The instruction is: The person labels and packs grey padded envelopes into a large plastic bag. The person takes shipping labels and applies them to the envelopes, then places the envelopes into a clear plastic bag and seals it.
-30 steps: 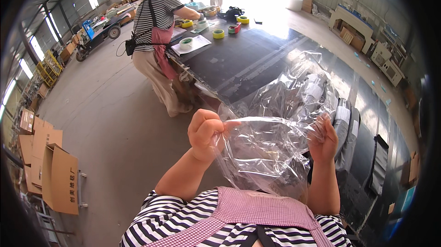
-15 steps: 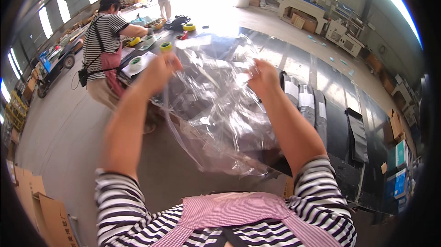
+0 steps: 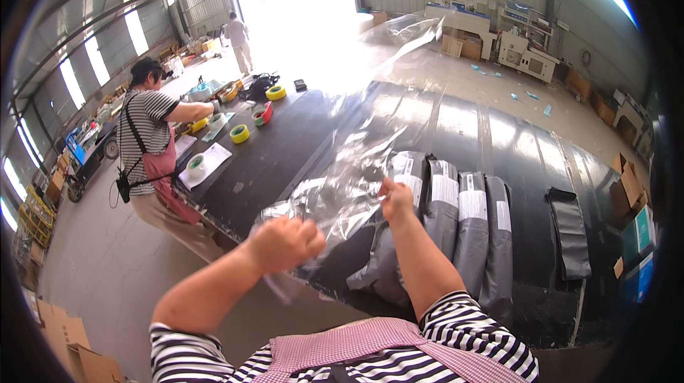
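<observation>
Above the table (image 3: 531, 255), over its near left edge, spreads the clear film (image 3: 349, 194), its loose end rising toward the far edge. Grey packs (image 3: 470, 247) lie at the near edge, beside the right hand (image 3: 397, 200), which pinches the film. The left hand (image 3: 285, 244), a little blurred, is curled around it. A strong pull against the packs could tear the film.

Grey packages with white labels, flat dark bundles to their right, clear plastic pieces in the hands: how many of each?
Grey packages with white labels: 4
Flat dark bundle: 1
Clear plastic piece: 1
Total: 6
</observation>
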The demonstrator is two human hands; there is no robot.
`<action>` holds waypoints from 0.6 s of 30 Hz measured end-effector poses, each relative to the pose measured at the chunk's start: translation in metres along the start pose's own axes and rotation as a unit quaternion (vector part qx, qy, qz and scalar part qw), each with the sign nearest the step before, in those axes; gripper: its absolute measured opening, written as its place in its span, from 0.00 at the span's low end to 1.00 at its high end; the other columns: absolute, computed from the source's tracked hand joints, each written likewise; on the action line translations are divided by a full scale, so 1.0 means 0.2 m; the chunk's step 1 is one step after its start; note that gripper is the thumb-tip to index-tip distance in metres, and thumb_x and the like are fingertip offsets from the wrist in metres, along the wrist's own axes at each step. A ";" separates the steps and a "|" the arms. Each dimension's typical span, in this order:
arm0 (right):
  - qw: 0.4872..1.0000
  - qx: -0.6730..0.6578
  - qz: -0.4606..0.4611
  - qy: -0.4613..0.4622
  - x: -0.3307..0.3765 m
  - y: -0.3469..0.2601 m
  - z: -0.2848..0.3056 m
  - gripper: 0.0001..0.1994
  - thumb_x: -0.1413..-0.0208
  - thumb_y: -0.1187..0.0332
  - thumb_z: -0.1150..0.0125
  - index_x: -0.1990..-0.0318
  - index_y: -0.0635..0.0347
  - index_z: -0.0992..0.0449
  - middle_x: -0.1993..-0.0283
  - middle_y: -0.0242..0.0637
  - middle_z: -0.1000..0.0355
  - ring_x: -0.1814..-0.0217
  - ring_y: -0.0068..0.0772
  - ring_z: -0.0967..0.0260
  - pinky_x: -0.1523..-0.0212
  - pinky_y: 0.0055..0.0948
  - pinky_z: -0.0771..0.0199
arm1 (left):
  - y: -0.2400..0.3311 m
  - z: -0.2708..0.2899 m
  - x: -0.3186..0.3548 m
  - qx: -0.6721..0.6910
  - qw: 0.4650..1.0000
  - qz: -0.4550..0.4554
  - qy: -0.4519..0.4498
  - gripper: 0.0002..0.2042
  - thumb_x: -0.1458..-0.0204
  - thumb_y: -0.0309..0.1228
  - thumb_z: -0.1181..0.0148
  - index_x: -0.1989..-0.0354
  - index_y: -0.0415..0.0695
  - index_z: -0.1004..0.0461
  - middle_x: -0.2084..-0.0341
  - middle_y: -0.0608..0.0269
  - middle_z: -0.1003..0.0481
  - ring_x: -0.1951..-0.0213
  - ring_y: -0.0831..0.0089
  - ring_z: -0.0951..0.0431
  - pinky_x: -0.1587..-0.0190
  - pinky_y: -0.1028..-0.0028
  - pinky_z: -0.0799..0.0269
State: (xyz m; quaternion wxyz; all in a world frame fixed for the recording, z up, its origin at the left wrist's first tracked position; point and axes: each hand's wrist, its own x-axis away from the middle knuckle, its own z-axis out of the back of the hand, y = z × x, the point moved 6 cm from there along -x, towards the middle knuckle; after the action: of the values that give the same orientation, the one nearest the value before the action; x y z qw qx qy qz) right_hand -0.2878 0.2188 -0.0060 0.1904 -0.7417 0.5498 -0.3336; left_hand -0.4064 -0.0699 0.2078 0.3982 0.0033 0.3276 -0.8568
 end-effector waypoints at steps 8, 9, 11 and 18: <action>0.987 0.146 0.017 0.066 -0.05 0.21 0.11 0.11 0.48 0.81 0.38 0.60 0.59 0.32 0.69 0.38 0.30 0.71 0.31 0.29 0.78 0.32 0.29 | 0.25 0.01 -0.12 0.358 0.928 -0.025 -0.101 0.17 0.45 0.30 0.45 0.47 0.46 0.33 0.58 0.58 0.27 0.60 0.64 0.21 0.59 0.65 0.25; 0.991 0.124 0.027 0.054 -0.06 0.18 0.10 0.11 0.48 0.81 0.39 0.59 0.60 0.32 0.70 0.37 0.30 0.75 0.28 0.28 0.83 0.27 0.35 | 0.26 -0.08 -0.01 0.537 0.829 -0.012 -0.159 0.21 0.41 0.29 0.47 0.39 0.46 0.38 0.48 0.51 0.30 0.50 0.58 0.24 0.50 0.60 0.26; 0.972 0.195 0.131 0.029 -0.04 0.00 0.11 0.09 0.47 0.82 0.43 0.60 0.61 0.32 0.70 0.39 0.29 0.77 0.30 0.25 0.82 0.25 0.33 | 0.16 -0.18 0.15 0.806 0.488 0.078 -0.325 0.28 0.38 0.24 0.49 0.28 0.48 0.45 0.33 0.44 0.39 0.35 0.55 0.32 0.38 0.57 0.29; 0.760 0.586 0.280 0.030 0.09 -0.04 0.05 0.21 0.50 0.72 0.35 0.49 0.73 0.27 0.52 0.53 0.28 0.48 0.48 0.28 0.48 0.37 0.27 | -0.48 -1.19 0.27 0.606 0.687 0.365 -0.167 0.36 0.43 0.39 0.38 0.27 0.51 0.48 0.27 0.42 0.54 0.28 0.50 0.47 0.31 0.48 0.47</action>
State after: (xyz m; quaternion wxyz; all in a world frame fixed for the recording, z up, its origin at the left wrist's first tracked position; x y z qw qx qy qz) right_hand -0.2715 0.2027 -0.0032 0.6558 -0.2881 0.4360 -0.5448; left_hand -0.5705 0.0731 0.0597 0.6390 0.2197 -0.3620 -0.6422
